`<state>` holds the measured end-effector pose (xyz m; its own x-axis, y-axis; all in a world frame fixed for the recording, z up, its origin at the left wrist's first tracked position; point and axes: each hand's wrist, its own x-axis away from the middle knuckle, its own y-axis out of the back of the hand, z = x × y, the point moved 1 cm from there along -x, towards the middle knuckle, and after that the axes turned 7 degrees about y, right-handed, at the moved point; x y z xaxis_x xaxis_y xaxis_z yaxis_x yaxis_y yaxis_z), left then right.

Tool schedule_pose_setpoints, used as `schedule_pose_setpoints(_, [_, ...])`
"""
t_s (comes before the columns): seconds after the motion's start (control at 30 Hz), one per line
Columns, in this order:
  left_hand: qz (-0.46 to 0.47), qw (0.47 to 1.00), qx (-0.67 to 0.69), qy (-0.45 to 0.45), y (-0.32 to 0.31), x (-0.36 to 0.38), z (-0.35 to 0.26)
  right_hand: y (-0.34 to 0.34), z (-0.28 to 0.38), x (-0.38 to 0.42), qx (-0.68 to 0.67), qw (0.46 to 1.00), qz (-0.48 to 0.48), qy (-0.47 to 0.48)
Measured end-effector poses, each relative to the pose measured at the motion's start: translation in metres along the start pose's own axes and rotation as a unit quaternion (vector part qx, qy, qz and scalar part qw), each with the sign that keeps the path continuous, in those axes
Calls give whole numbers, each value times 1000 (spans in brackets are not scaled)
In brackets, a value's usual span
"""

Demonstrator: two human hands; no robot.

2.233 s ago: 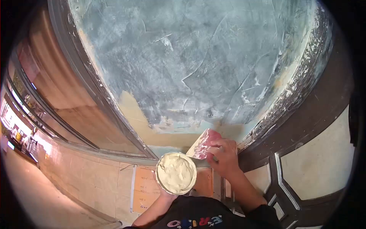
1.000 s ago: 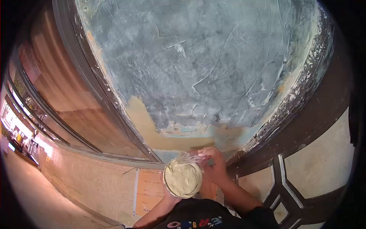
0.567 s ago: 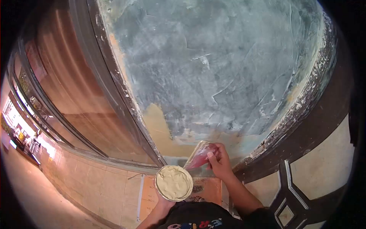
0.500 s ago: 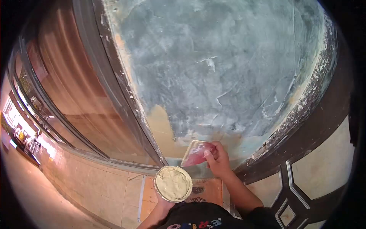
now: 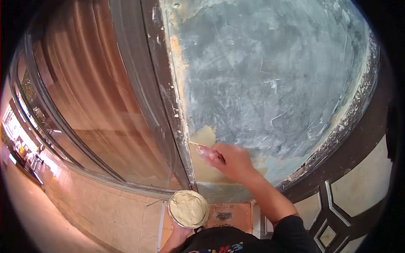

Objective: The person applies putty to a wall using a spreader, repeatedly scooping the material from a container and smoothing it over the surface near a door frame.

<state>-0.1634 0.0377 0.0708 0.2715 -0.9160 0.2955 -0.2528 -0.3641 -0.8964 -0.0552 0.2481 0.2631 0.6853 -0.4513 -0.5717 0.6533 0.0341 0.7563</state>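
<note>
My left hand (image 5: 180, 231) holds a round container (image 5: 188, 209) of pale cream paste from below, near my body. Above and to the right of it, my right hand (image 5: 233, 161) grips a reddish, see-through spreader (image 5: 205, 152). The spreader's pale edge lies against the lower left part of the blue-grey wall (image 5: 253, 92), beside the dark frame. Around it is a smooth tan patch (image 5: 202, 168) of paste. The fingers of my left hand are mostly hidden under the container.
Glass panels with a brown curtain (image 5: 93, 84) stand left of a dark, paint-flecked frame (image 5: 145, 84). At lower right is a dark panel with pale insets (image 5: 363, 185). An orange mat (image 5: 230, 213) lies on the tiled floor (image 5: 109, 208).
My right hand has moved up and left with the spreader, from near the container to the wall's left edge. The tan patch now spreads wider to the right. The view has shifted.
</note>
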Motion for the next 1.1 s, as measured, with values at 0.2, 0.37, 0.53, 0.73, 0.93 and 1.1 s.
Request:
schedule_pose_setpoints(0.2, [21, 996, -74, -34, 7, -7, -19, 27, 16, -32, -88, 992, 63, 72])
schedule_pose_setpoints(0.37, [86, 893, -398, -192, -10, -10, -36, 16, 20, -52, 24, 988, 55, 143])
schedule_pose_setpoints(0.53, [118, 920, -347, -142, 31, -31, -39, 52, 48, -74, 129, 980, -24, 151])
schedule_pose_setpoints(0.73, [134, 979, -153, 1, 48, -39, -53, 25, 49, -50, 161, 969, 95, 163])
schedule_pose_setpoints(0.93, [151, 972, -172, -49, 31, -33, -67, 61, 63, -78, 209, 964, -11, 164])
schedule_pose_setpoints(1.1, [135, 943, -283, -115, 23, -27, -70, 31, 60, -63, 191, 962, 73, 183])
